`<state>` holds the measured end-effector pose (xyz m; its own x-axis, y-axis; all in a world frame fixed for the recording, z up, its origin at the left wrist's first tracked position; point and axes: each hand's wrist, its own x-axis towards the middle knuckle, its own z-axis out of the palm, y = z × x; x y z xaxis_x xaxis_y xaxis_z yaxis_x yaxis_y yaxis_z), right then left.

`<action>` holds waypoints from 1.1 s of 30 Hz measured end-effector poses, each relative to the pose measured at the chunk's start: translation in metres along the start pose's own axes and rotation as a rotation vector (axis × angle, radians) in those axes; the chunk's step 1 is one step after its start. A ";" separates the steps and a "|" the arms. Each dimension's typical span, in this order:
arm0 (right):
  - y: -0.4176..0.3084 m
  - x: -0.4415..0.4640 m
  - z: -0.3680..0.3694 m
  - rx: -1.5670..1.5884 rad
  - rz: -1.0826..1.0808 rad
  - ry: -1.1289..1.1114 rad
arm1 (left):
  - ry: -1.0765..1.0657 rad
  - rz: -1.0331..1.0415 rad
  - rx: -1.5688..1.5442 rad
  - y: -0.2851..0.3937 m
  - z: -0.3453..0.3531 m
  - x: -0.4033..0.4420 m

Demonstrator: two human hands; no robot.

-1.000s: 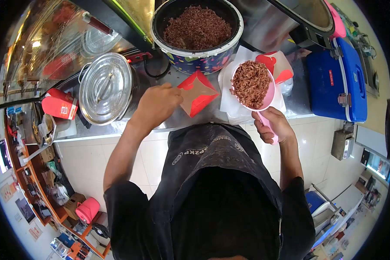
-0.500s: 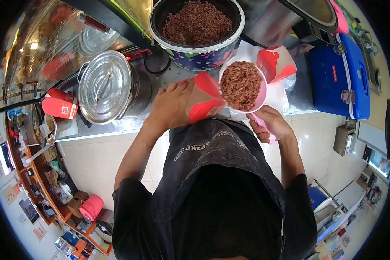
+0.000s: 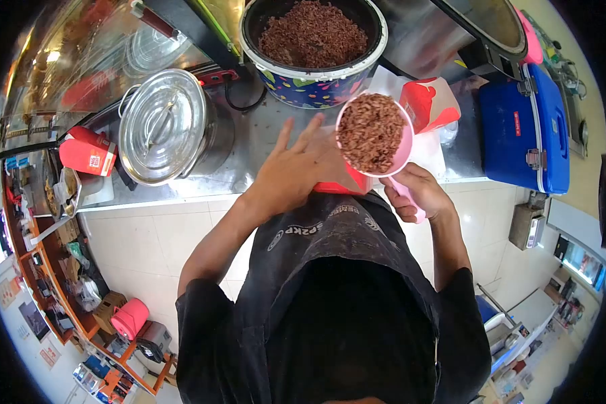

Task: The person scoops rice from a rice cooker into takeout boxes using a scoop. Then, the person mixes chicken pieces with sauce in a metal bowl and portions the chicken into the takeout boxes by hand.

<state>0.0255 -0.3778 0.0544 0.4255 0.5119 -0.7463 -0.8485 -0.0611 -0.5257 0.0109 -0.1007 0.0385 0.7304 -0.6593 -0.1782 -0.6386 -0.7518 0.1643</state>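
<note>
Head view: the left hand (image 3: 295, 170), near the middle of the frame, has its fingers stretched out and spread, laid against a red-and-brown box (image 3: 347, 184); whether it grips the box is hidden. The right hand (image 3: 419, 194), right of centre, is closed around the handle of a pink scoop (image 3: 405, 149) heaped with reddish-brown rice (image 3: 370, 131). The scoop's bowl covers part of the box, just above the apron (image 3: 296, 232). A second box (image 3: 427, 106) stands open on white paper (image 3: 429, 158), right of the scoop. At top centre, a patterned pot (image 3: 313, 89) holds more rice. Farther out on the counter (image 3: 252, 138), a lidded metal pot (image 3: 163, 128) stands left of centre, a red carton (image 3: 87, 149) sits at far left, and a blue cooler (image 3: 515, 135) is at upper right.
</note>
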 end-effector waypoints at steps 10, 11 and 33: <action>0.023 -0.018 -0.015 0.114 -0.067 0.068 | 0.236 -0.038 0.094 -0.015 0.018 0.009; 0.022 -0.016 -0.012 0.123 -0.049 0.054 | 0.185 -0.018 0.068 -0.015 0.020 0.010; 0.012 -0.007 0.001 0.088 0.038 0.070 | 0.167 -0.127 0.122 -0.024 0.020 0.023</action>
<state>0.0122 -0.3813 0.0532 0.4111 0.4489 -0.7934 -0.8874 -0.0020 -0.4610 0.0379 -0.0981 0.0113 0.8301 -0.5570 -0.0255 -0.5563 -0.8304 0.0305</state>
